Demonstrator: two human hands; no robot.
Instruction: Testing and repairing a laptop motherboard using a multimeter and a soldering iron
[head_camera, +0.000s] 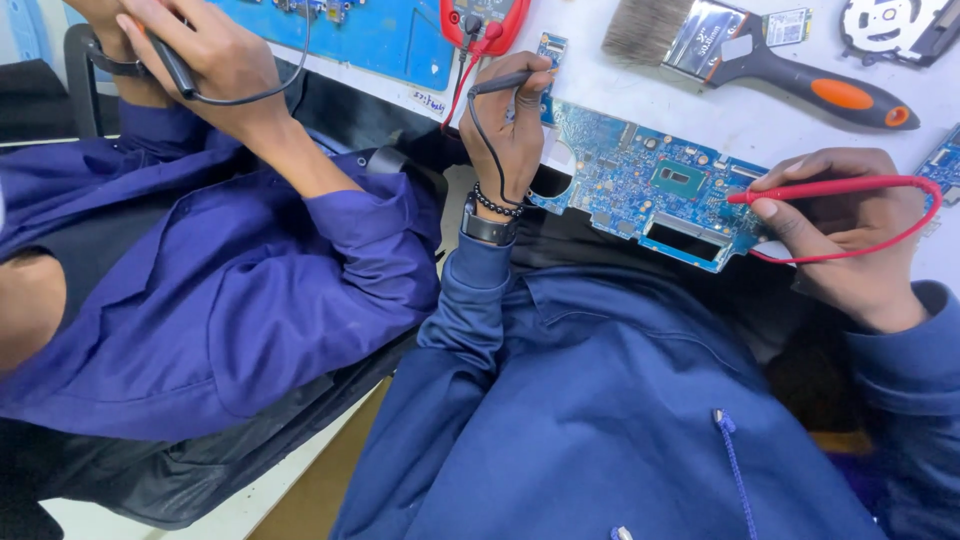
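Blue laptop circuit board (650, 190), rectangular with a notched edge, lies flat on the white workbench (745, 120), close to the wearer's chest in the head view. Left hand (512, 120) is closed around a black test probe (512, 82), its tip at the board's left end; a black lead runs down past the beaded bracelet and wristwatch. Right hand (850, 225) pinches a red test probe (800, 190), tip touching the board's right end, its red lead looping round the fingers. Beyond the board sit a red multimeter (487, 22) and a wide paintbrush with black-and-orange handle (760, 55). At left, a co-worker's hand (200, 60) grips a black corded tool (175, 65) over a blue mat (380, 40).
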